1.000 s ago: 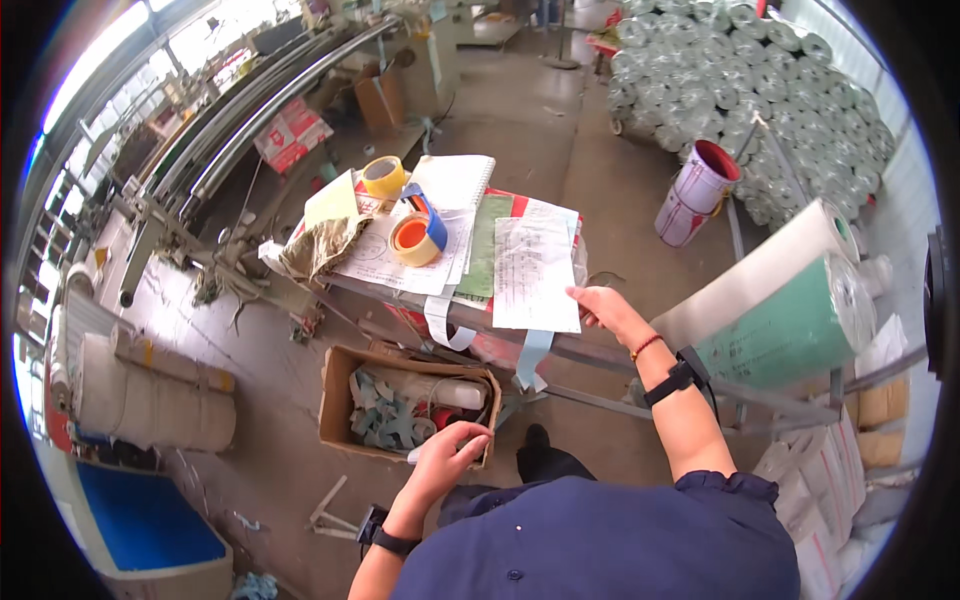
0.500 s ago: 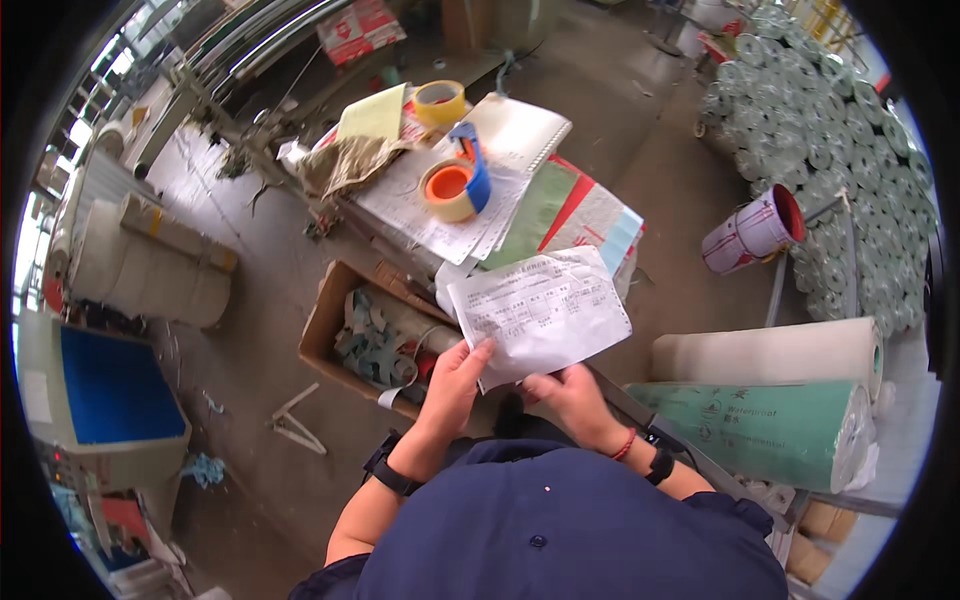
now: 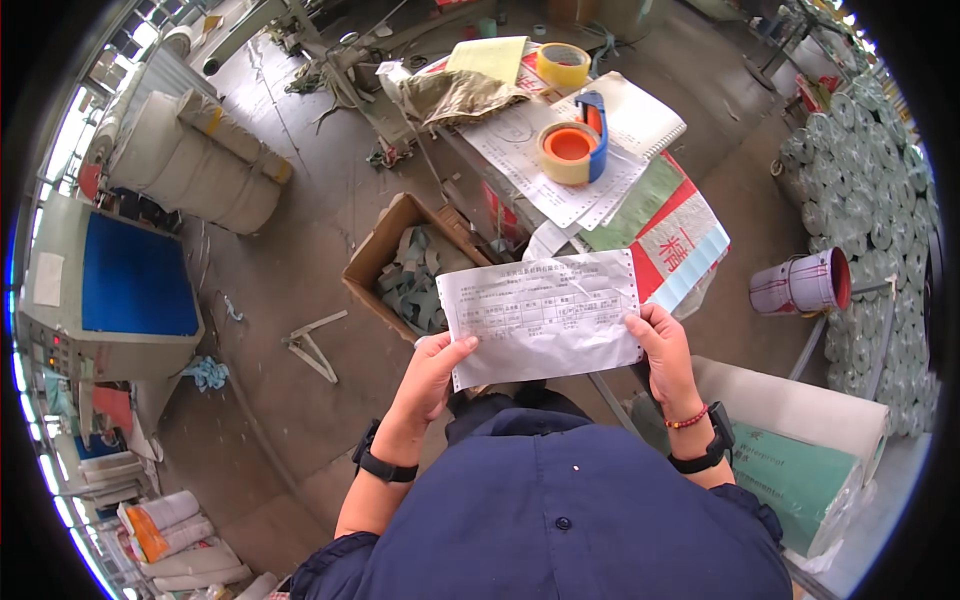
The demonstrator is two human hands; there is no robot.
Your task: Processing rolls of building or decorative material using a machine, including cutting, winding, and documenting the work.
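A white printed paper form [image 3: 545,325] with punched side edges is stretched between my two hands in front of my body. My left hand [image 3: 435,372] pinches its lower left corner, thumb on top. At the right edge, my right hand [image 3: 663,355] grips it the same way. Just beyond the form is a cluttered table with loose paper sheets [image 3: 520,165], a tape dispenser [image 3: 592,135] with an orange core, a roll of yellow tape [image 3: 562,66] and an open spiral notebook [image 3: 635,115]. The fingers under the form are hidden.
On the floor an open cardboard box [image 3: 365,275] holds fabric scraps. A stained paint bucket [image 3: 800,282] and stacked wrapped rolls [image 3: 865,230] stand to the right, with a green wrapped roll [image 3: 790,480] nearer. At left are a blue-topped machine [image 3: 140,275] and a large white roll [image 3: 195,165].
My right hand has moved up from below the paper form and now grips its right edge. The form is straighter and closer to me. The view has turned left.
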